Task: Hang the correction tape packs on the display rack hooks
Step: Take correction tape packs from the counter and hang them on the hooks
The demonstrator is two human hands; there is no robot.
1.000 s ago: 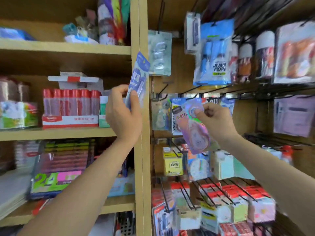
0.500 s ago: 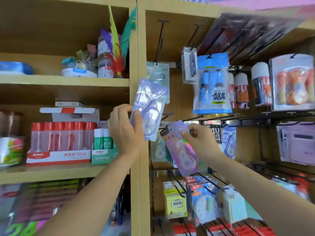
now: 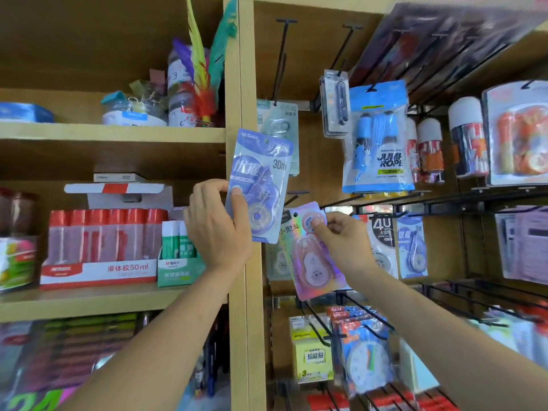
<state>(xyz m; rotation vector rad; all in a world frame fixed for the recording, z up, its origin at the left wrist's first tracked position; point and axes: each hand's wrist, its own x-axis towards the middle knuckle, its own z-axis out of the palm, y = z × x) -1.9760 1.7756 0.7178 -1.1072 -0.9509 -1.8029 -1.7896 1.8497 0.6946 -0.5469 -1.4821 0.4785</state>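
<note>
Shop shelving all round: wooden upright (image 3: 246, 321) down the middle, glue box (image 3: 100, 271) at 9 o'clock, black wire hooks w/ hung stock from 12 to 3 o'clock, jump rope pack (image 3: 382, 143) at 2 o'clock. Holding two correction tape packs in front of the rack, neither on a hook yet; blue pack (image 3: 259, 185) near centre, upright, pinched at its lower left edge by left hand (image 3: 218, 229), thumb flat on the front, other fingers curled behind; pink pack (image 3: 311, 253) at 5 o'clock of the blue one, tilted, top leaning toward 11 o'clock, pinched near its top by right hand (image 3: 344, 241), thumb on the front, fingers behind. Overlapping slightly in view; touching or not, can't tell. Empty hook (image 3: 299, 193) just at 12 o'clock of pink pack. Prob. very light: thin card + clear blister, small plastic dispenser inside; card bendy, blister glossy & likely a bit slippery; apt to swing or twist if held low. Best gripped by card edge close under the hang hole, hole itself left clear; no squeezing the blister, prob. dents easily. Pink pack's hole at top left corner, unobstructed; blue pack's hole at top, well above the grip, so expect wobble when aiming at a hook tip.
</note>
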